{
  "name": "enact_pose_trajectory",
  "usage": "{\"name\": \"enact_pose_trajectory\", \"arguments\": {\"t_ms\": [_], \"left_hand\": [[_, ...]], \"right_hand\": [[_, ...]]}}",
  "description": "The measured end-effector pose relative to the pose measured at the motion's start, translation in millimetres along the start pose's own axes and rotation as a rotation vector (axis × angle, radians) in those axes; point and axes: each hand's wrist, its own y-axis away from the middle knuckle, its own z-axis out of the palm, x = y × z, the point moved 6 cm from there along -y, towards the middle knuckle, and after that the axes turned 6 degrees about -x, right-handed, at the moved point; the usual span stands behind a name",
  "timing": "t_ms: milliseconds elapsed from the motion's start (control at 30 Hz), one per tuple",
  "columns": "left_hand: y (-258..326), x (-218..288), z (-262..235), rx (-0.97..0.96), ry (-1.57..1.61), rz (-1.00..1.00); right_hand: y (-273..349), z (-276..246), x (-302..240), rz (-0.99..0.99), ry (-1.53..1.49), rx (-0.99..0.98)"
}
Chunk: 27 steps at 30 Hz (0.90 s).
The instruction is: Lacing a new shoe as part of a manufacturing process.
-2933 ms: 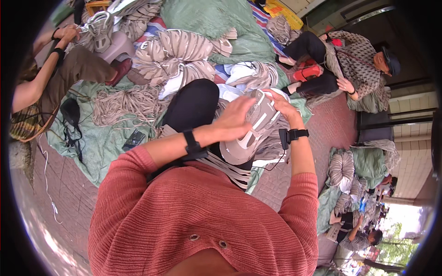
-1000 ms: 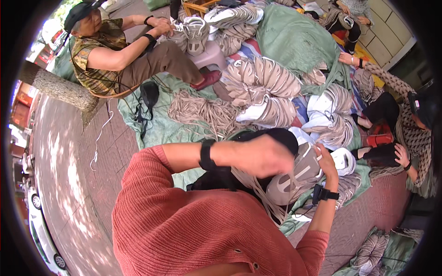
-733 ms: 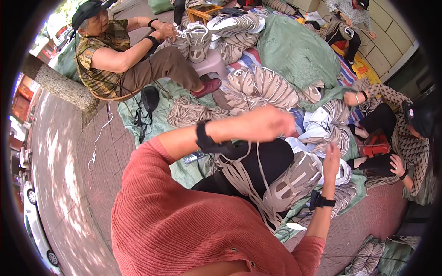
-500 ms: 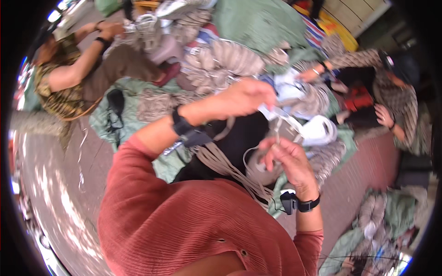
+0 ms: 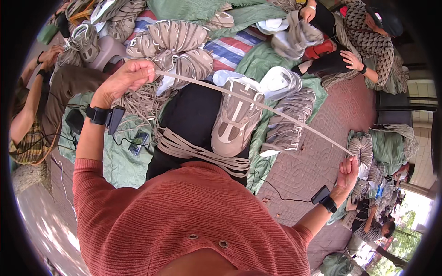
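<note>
The left hand (image 5: 126, 79) is pinched shut on one end of a flat beige lace (image 5: 258, 105); the right hand (image 5: 347, 169), far out right, is closed on the other end. The lace runs taut across the lap, over a grey mesh shoe (image 5: 235, 120). Best to keep tension even and the ribbon untwisted. Woven laces (image 5: 202, 154) lie bundled below.

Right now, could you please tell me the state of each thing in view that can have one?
Shoelace: pulled taut between both hands.
Left hand: fingers shut on one lace end.
Right hand: raised, gripping the other end.
Beige sneaker: resting on the lap, unlaced as far as visible.
Lace bundle: draped loose across the lap.
</note>
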Motion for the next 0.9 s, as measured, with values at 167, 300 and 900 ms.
{"name": "enact_pose_trajectory", "arguments": {"t_ms": [167,300,900], "left_hand": [[8.0,-15.6,-26.5,0.125,-0.09,0.072],[21.1,-28.8,-44.0,0.164,-0.079,0.01],[-81.8,44.0,151.0,-0.198,-0.56,0.398]], "right_hand": [[6.8,-60.0,-10.9,0.022,0.192,0.2],[10.9,-115.9,-14.2,0.033,0.313,0.432],[-26.3,262.7,152.4,0.427,0.384,-0.568]]}}
